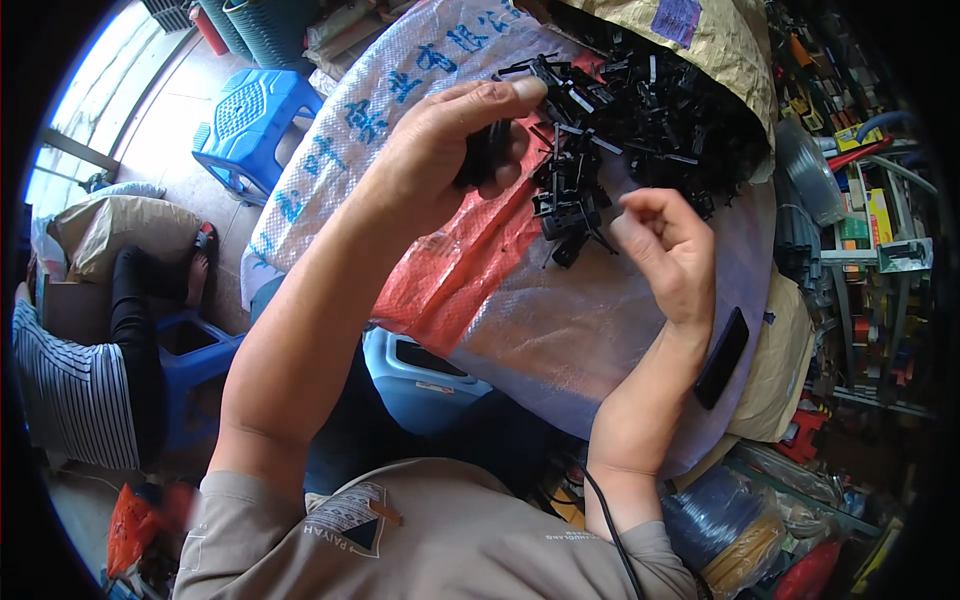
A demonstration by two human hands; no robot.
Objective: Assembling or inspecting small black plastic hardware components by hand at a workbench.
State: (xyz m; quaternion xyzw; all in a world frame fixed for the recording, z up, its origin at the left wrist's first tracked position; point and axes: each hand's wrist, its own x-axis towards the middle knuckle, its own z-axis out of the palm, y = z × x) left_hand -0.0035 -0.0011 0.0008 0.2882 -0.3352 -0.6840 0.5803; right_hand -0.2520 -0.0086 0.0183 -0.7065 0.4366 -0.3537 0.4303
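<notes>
A heap of small black plastic parts (660, 120) lies on a woven plastic sack in front of me. My left hand (465, 125) is at the left edge of the heap, fingers curled around several black plastic parts (484, 152) in its palm. Its thumb reaches out along the top, beside more black pieces. To the right, my right hand (668, 255) hovers just off the near side of the heap. Its fingers are bent and the thumb is close to the index fingertip; whatever they may pinch is too small to make out.
The woven sack (540, 320), white with a red band, spreads under the heap. A black phone (722, 358) lies on its right side. Blue stools (250, 125) and a seated person in stripes (75, 400) are at left. Crowded shelves (860, 250) line the right.
</notes>
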